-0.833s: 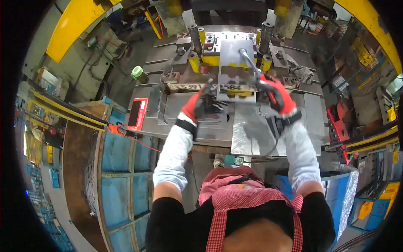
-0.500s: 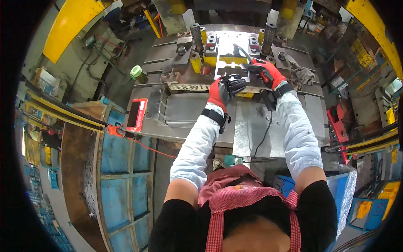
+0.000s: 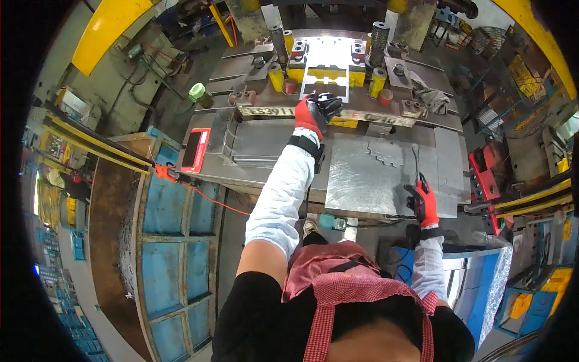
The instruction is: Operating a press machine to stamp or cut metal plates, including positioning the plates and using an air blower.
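My left hand (image 3: 319,111), in a red and black glove, is closed at the near edge of a bright metal sheet with cut-out openings (image 3: 309,84). The fingers seem to pinch that edge, though the contact is partly hidden. The sheet lies on the press die (image 3: 356,78), among yellow posts. Lower right, my right hand (image 3: 424,202), gloved the same way, is wrapped round a slim dark rod-like tool (image 3: 416,160). The tool points away from me over a flat metal sheet (image 3: 362,175) on the bench; its exact kind is unclear.
A stack of metal sheets (image 3: 262,142) lies left of my left forearm, beside a red-framed phone-like panel (image 3: 196,151). A jar with a green lid (image 3: 199,93) stands far left. Dark guide pillars (image 3: 378,45) rise from the die. A rag (image 3: 431,99) lies right.
My right hand has drawn back from the die toward me and to the right, bringing the tool over the bench. My left hand stays at the sheet's near edge. The view has shifted slightly.
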{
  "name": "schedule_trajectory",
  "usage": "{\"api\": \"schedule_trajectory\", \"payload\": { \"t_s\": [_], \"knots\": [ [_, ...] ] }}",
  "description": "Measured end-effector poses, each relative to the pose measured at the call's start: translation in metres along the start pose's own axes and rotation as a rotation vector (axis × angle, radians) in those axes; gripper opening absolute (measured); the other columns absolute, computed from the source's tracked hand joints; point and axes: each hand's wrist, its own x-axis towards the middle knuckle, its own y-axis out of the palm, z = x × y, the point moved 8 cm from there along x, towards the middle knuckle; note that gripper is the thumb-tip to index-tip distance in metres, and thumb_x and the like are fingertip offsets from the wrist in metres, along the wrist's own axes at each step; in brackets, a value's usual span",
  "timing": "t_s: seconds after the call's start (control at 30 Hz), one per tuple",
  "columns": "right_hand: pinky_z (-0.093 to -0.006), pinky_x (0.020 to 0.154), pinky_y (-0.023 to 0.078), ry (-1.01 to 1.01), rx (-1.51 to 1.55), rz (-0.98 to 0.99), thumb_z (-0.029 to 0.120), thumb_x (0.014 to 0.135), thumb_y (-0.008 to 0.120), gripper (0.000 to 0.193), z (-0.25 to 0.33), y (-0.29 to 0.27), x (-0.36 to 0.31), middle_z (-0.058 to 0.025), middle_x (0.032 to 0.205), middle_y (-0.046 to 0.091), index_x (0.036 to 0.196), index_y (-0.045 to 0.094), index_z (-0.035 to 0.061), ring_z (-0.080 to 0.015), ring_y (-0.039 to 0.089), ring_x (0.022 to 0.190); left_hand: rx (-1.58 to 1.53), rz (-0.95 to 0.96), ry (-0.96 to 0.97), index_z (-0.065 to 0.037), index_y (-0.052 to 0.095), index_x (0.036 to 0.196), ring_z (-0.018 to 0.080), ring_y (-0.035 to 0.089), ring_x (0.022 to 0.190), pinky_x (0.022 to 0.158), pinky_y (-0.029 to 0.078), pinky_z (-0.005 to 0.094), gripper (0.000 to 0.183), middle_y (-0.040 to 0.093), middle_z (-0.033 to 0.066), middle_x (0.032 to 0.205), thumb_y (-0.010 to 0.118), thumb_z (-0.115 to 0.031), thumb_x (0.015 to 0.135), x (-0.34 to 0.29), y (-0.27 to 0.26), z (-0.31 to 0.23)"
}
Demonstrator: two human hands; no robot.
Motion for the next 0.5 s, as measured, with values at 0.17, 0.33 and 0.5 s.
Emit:
{"api": "schedule_trajectory", "payload": {
  "t_s": [0.17, 0.33, 0.5],
  "knots": [
    [-0.0253, 0.045, 0.04, 0.075, 0.193, -0.027, 0.013, 0.078, 0.058, 0.02, -0.035, -0.021, -0.014, 0.0004, 0.066, 0.049, 0.095, 0.05, 0.0077, -0.0108, 0.047, 0.05, 0.007, -0.021, 0.072, 0.008, 0.05, 0.099, 0.0354, 0.06, 0.083, 0.077, 0.049, 0.0459, 0.04, 0.059, 0.0222, 0.088, 0.033, -0.026, 0.088, -0.003, -0.005, -0.006],
    [-0.0269, 0.05, 0.045, 0.076, 0.207, 0.063, 0.01, 0.077, 0.056, 0.028, -0.037, -0.017, -0.015, -0.0031, 0.067, 0.051, 0.103, 0.047, 0.0077, -0.0136, 0.05, 0.052, 0.048, -0.029, 0.095, 0.001, 0.044, 0.103, 0.0338, 0.06, 0.082, 0.078, 0.049, 0.0446, 0.028, 0.058, 0.0207, 0.092, 0.035, -0.022, 0.089, -0.021, 0.015, -0.007],
    [-0.0283, 0.052, 0.048, 0.091, 0.21, 0.028, 0.012, 0.078, 0.056, 0.026, -0.033, -0.018, -0.019, -0.0038, 0.071, 0.054, 0.102, 0.048, 0.007, -0.014, 0.054, 0.057, 0.021, -0.05, 0.066, 0.001, 0.043, 0.103, 0.0352, 0.059, 0.084, 0.079, 0.049, 0.0458, 0.027, 0.057, 0.0217, 0.093, 0.036, -0.021, 0.089, -0.015, 0.005, -0.01]
  ]
}}
